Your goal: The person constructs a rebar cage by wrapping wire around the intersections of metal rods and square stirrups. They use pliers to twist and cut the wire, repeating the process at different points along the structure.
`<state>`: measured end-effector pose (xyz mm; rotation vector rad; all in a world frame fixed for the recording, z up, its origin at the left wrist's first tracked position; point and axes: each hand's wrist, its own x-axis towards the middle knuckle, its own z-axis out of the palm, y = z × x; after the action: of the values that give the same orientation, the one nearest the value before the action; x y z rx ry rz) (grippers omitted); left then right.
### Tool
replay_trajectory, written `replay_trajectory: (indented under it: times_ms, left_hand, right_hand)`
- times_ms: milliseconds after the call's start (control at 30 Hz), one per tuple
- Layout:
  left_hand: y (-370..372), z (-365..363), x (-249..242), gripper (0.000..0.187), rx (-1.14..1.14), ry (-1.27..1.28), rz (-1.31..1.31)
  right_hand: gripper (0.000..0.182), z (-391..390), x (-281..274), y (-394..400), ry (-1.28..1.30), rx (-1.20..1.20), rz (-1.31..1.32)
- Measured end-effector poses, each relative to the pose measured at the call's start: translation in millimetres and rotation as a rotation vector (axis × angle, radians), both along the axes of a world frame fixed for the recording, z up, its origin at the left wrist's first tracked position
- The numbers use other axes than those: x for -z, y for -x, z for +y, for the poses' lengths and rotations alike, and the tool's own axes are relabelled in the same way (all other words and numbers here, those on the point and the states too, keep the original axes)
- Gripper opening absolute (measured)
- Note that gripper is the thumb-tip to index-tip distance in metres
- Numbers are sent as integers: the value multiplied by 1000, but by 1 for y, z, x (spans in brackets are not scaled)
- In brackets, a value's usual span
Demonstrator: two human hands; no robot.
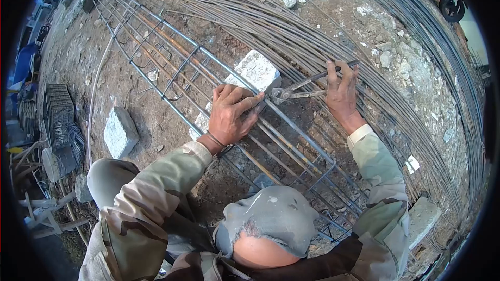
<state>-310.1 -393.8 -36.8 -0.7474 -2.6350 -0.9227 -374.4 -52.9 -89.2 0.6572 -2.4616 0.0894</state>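
Note:
A long rebar cage [299,153] of steel bars and square stirrups runs diagonally in front of me. My left hand [232,114] is closed over its bars, thumb and index finger reaching toward the upper bar; what lies under the fingers is partly hidden. My right hand [342,93] grips the long handles of metal pincers [307,94], handles somewhat apart. The pincer jaws meet the cage's upper bar just right of my left fingertips. Any tie wire at the jaws is too small to make out. A white stone block [255,70] sits beneath the cage, behind the jaws.
Loose rebar rods [245,13] lie bundled beyond the cage, curving down the right side. Another stone block [121,132] sits on the dirt at left. A dark crate-like object [60,114] with a wire bundle [76,143] stands farther left. My bent knee [112,179] is close by.

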Motion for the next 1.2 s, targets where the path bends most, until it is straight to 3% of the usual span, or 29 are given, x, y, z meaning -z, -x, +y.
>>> replay_trajectory:
  times_ms: [267,533,667,800,867,933,1000,1033,1100,1200]
  left_hand:
    - [-1,1,1,36,6,20,29]
    - [-3,1,1,37,-14,1,10]
    - [-3,0,2,36,-17,12,26]
    - [-3,-1,3,37,-32,14,15]
    - [-4,-2,3,37,-24,5,17]
    - [-5,-1,6,38,-33,-1,12]
    - [-4,-1,5,40,-36,1,26]
    - [-4,-2,6,45,-41,3,1]
    - [-6,-3,5,47,-47,6,-21]
    - [-3,-2,-1,50,-56,8,-63]
  right_hand:
    - [62,-10,7,5,9,1,45]
    - [12,-29,-18,24,-41,58,169]
    - [5,-37,-30,37,-82,69,271]
    - [13,-34,-43,42,-77,-45,423]
    - [16,-21,-45,41,-139,-183,133]
    - [18,-14,-48,37,-190,-188,49]
    - [19,-13,-50,41,-160,-100,-480]
    - [19,-17,-54,43,-162,-98,-481]
    - [23,-26,-62,50,-261,-28,-974]
    - [33,-28,-39,59,-256,-209,-957]
